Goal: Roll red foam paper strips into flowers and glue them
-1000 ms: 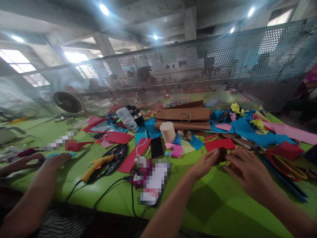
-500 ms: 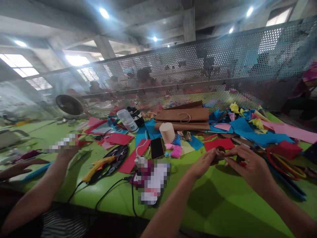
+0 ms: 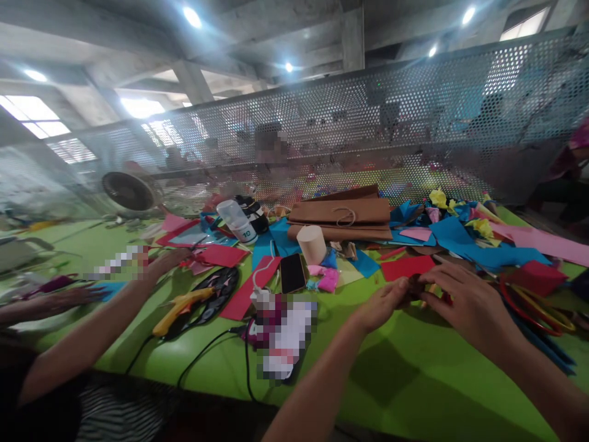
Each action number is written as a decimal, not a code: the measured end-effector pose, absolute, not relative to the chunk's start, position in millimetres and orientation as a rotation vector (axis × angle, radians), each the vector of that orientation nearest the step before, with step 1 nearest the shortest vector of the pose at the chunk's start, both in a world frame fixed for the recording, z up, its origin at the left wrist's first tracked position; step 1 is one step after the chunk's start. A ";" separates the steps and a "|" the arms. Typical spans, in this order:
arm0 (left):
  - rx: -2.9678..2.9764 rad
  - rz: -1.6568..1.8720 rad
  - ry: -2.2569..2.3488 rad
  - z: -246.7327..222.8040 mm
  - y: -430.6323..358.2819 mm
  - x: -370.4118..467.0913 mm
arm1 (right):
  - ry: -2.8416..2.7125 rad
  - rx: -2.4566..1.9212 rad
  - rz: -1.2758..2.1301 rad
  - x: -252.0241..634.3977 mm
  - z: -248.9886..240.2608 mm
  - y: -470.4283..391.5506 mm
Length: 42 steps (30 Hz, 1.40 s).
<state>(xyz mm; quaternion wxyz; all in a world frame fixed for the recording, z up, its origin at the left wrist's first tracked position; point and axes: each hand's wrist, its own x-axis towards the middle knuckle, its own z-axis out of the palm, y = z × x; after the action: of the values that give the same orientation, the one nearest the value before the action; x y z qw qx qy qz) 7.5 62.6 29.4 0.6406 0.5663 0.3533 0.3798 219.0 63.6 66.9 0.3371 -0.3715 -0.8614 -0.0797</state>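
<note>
- Lots of little round holes are showing in the gray screen (image 3: 322, 129), which is standing behind the far edge of the green bench (image 3: 442, 393).
- Bright lamps (image 3: 192, 17) are shining up on the ceiling, and a big round fan (image 3: 129, 190) is standing by the bench's far left corner.
- My left hand (image 3: 384, 302) is pinching a small dark brown piece (image 3: 415, 286), with thumb and fingers close together.
- My right hand (image 3: 469, 310) is pinching that piece from the other side, its fingertips making only a narrow gap.
- That piece is sitting above the bench's right half, just on the near side of a red sheet (image 3: 407, 267). My fingers are hiding most of its shape.
- Red and yellow hoops (image 3: 536, 307) are lying toward the bench's right end, beside my right hand.
- Blue sheets (image 3: 483, 248) and crumpled yellow bits (image 3: 437, 197) are making a messy pile at the far edge, on the right.
- A folded brown bundle (image 3: 340, 212) is lying along the middle of the far edge, and a cream roll (image 3: 311, 247) is standing in front.
- A black phone (image 3: 292, 274) is lying near little pink packets (image 3: 328, 280) in the bench's middle.
- A yellow glue gun (image 3: 177, 312) is resting left of the middle.
- Another person's hands (image 3: 170, 261) are working over the bench's left end.
</note>
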 end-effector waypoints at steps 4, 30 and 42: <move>1.242 0.872 0.762 32.0 61.7 9.5 | -2.277 -0.893 -0.352 217.6 72.3 61.8; 1.262 0.893 0.768 26.3 63.2 8.1 | -1.990 -1.008 -0.193 194.8 64.4 53.7; 1.175 0.948 0.804 31.4 64.0 9.2 | -2.179 -0.865 -0.324 204.1 59.5 43.6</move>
<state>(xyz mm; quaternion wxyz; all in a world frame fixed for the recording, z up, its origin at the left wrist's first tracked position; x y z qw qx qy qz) 9.2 64.0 31.4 0.6560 0.5186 0.3547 0.4182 204.1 43.6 59.5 0.3778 -0.3385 -0.8524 -0.1267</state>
